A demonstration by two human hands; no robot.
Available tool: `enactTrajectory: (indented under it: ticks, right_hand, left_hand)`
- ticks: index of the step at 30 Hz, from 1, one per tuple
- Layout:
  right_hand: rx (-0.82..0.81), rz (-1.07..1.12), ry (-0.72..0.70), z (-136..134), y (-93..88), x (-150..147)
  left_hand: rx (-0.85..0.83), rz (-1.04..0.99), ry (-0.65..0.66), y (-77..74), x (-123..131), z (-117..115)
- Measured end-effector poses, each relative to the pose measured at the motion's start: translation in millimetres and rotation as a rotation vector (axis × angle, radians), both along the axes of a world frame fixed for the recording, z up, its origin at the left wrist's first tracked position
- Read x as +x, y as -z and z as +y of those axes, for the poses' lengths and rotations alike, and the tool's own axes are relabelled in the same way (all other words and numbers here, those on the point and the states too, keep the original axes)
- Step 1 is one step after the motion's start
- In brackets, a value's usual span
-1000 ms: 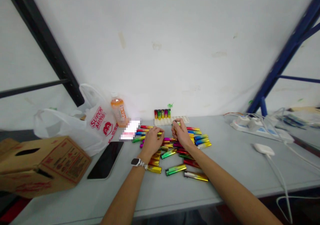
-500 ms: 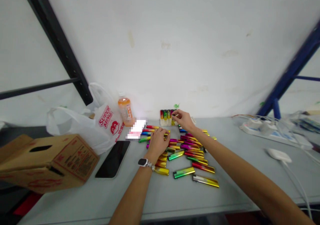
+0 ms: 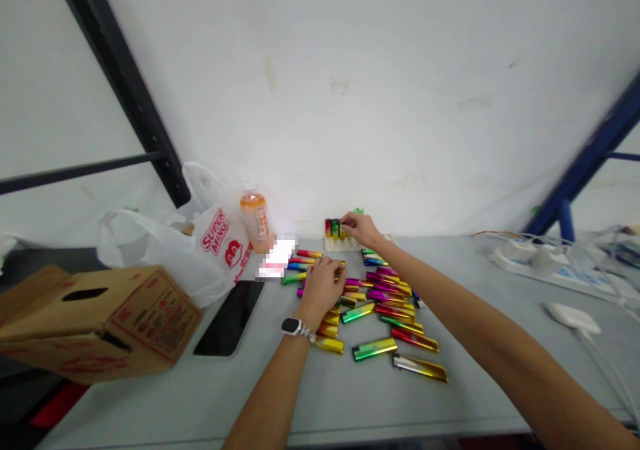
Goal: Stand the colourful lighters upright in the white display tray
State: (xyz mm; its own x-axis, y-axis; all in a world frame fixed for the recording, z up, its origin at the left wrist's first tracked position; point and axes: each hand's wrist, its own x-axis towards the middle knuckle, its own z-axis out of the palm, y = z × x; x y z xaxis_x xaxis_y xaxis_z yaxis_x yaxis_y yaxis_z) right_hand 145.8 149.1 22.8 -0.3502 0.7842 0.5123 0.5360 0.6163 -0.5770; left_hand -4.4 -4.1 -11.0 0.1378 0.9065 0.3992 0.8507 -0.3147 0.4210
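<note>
Many shiny metallic-coloured lighters lie in a loose heap on the grey table. Over the left part of the heap is my left hand, fingers curled around a gold-toned lighter, which they partly hide. At the back, against the wall, a cream-coloured holder with holes has a few lighters standing upright in it, a red one and a green one among them. My right hand reaches over this holder, fingertips pinched at the top of a yellowish upright lighter. The hand hides part of the holder.
To the left are a cardboard box, a white plastic bag, an orange drink bottle and a dark-screened phone. A power strip and a white charger with cables lie on the right.
My right hand has shifted left along the holder and now covers upright lighters that showed before. My left hand stays over the heap. The whole view has shifted slightly.
</note>
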Motion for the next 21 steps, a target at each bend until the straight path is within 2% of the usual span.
enactTrajectory:
  ticks: [6, 10, 12, 17, 21]
  right_hand:
    - [-0.032, -0.064, -0.035, 1.4, -4.8, -0.4]
    - [0.126, -0.194, 0.074, -4.0, -3.0, 2.0]
    - [0.187, -0.304, 0.134, -9.5, -3.6, 2.8]
    - [0.182, -0.565, 0.214, -27.6, -7.6, 4.1]
    - [0.171, -0.592, 0.208, -49.0, 1.0, 5.8]
  left_hand:
    - [0.002, -0.001, -0.006, 0.7, 0.4, 0.6]
    - [-0.017, 0.01, -0.007, -1.4, 0.9, 0.0]
    - [-0.025, 0.012, -0.011, -2.7, 1.1, -0.7]
    - [-0.031, -0.027, -0.001, -1.7, 1.1, -0.7]
    - [-0.001, -0.114, -0.002, 0.8, -1.6, 4.3]
